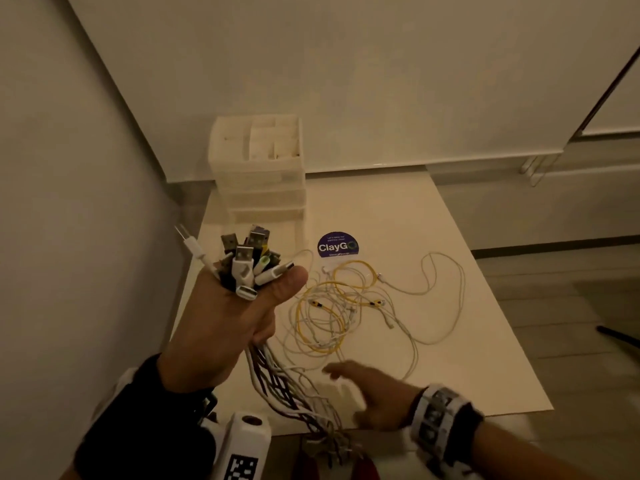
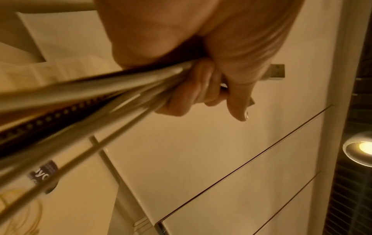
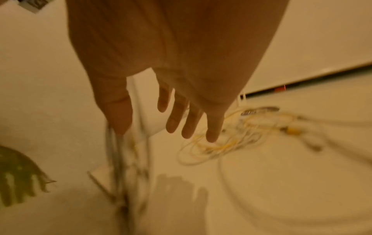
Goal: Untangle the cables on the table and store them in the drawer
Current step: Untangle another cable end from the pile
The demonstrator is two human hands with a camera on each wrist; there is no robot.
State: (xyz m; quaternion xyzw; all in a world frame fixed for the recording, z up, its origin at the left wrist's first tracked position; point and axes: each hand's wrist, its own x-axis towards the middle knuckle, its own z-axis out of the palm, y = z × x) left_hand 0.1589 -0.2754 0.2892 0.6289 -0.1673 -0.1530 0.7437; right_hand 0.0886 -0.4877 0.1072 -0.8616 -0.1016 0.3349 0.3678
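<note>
My left hand (image 1: 239,317) grips a bundle of cables (image 1: 247,265) upright above the table's left side, USB plugs sticking out above the fist. The bundle's strands (image 1: 294,389) hang down past the table's front edge. In the left wrist view the fingers (image 2: 201,89) curl round the cable strands (image 2: 100,89). My right hand (image 1: 367,386) hovers flat with fingers spread over the table's front edge, holding nothing, beside the hanging strands (image 3: 120,159). A tangle of yellow and white cables (image 1: 343,306) lies on the white table (image 1: 450,358). The same tangle (image 3: 231,139) shows beyond my fingertips (image 3: 211,133).
A translucent plastic drawer unit (image 1: 259,168) stands at the table's back left, its top tray holding small items. A round purple ClayGo sticker (image 1: 337,244) lies in front of it. Walls close in at left and back. The floor lies to the right.
</note>
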